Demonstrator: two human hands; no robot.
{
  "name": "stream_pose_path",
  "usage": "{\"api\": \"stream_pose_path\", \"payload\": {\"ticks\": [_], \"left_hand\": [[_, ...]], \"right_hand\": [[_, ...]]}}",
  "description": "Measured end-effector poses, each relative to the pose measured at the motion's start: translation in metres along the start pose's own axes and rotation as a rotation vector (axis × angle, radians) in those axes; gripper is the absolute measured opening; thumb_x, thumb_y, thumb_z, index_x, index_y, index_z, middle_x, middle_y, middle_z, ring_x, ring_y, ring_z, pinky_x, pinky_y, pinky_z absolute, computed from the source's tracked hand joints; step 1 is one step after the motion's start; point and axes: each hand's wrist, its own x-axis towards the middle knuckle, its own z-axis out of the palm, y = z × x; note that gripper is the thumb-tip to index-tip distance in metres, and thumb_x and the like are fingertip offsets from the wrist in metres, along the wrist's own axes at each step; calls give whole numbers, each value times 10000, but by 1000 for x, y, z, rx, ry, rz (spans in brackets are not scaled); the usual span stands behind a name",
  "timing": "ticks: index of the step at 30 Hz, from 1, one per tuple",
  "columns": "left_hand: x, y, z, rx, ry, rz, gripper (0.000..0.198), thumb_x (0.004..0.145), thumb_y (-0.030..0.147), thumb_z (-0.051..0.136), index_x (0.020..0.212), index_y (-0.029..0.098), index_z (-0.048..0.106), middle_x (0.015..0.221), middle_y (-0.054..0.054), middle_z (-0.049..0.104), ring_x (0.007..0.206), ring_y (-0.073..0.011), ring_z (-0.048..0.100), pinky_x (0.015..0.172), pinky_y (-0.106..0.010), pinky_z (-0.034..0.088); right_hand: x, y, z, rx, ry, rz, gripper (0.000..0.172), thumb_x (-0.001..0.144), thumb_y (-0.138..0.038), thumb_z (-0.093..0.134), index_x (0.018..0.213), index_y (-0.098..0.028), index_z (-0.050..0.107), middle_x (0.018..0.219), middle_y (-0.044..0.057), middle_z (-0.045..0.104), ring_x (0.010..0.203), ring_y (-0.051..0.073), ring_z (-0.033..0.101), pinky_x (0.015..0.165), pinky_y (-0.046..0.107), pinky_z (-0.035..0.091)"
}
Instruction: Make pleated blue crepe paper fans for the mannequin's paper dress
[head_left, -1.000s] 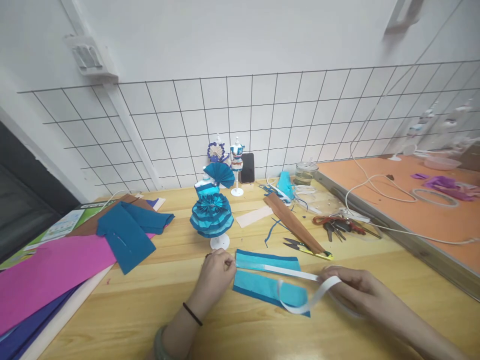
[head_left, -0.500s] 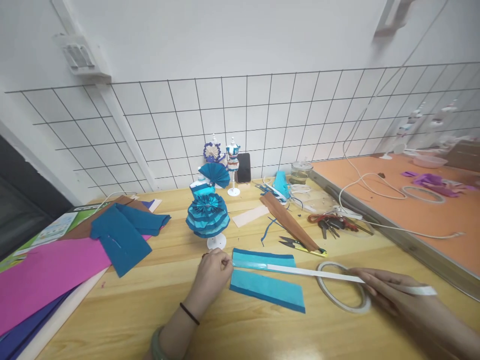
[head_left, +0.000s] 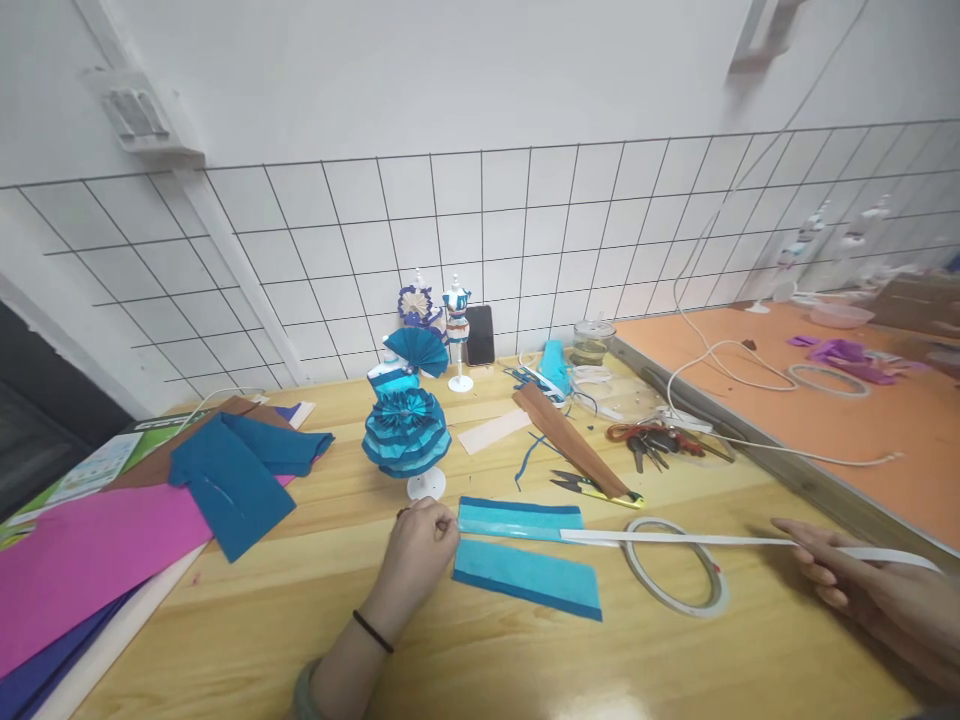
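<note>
My left hand (head_left: 421,548) is closed in a pinch at the left end of a two-tone blue crepe paper strip (head_left: 517,511). A shiny band of double-sided tape runs along that strip's lower edge. My right hand (head_left: 862,588), far to the right, grips the white backing strip (head_left: 742,541) between thumb and fingers. That strip stretches taut from the tape, with its loose end trailing past my hand. Beneath it lies a tape roll (head_left: 722,598). A second blue crepe strip (head_left: 529,578) lies flat just below the first, apart from both hands.
A small dress form in a layered blue paper dress (head_left: 406,435) stands behind my left hand. Yellow-handled snips (head_left: 596,488), a brown paper piece (head_left: 570,440) and keys (head_left: 652,445) lie farther back. Pink (head_left: 97,535) and dark blue paper (head_left: 244,490) cover the left side.
My right hand has moved right, pulling the backing strip farther off the tape, so more shiny tape shows. My left hand stays at the paper's left end. The view has shifted slightly.
</note>
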Motion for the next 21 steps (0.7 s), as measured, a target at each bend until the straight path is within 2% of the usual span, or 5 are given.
{"api": "stream_pose_path", "payload": {"ticks": [3,5,9,14,21], "left_hand": [[0,0,0,2,0,-4,190,717,159,437,582,178,570,651,-24,568,686,-169,519,631,-252,364],[0,0,0,6,1,-5,196,721,161,430,585,178,571,654,-25,571,689,-171,522,635,-256,366],[0,-1,1,15,-2,-1,202,719,169,424,597,175,585,657,-31,577,693,-177,530,640,-263,371],[1,-2,2,16,9,16,209,719,181,422,593,178,589,645,-29,574,693,-181,533,638,-266,373],[0,-1,0,5,5,12,205,724,184,420,593,176,577,651,-29,567,705,-181,523,640,-264,371]], "right_hand": [[5,9,-12,268,-46,197,203,644,-355,687,803,-230,710,633,78,570,532,122,585,518,316,441],[7,13,-18,355,-6,240,143,657,-272,683,792,-234,714,709,96,611,594,131,617,582,306,461],[6,11,-24,452,85,259,133,721,-159,604,738,-219,722,815,120,652,686,141,648,668,291,470],[2,6,-21,525,82,283,205,739,-75,563,727,-204,722,838,126,676,767,146,661,751,280,460],[0,2,-20,550,79,281,264,792,-59,517,706,-198,724,831,126,682,762,151,667,735,276,474]]}}
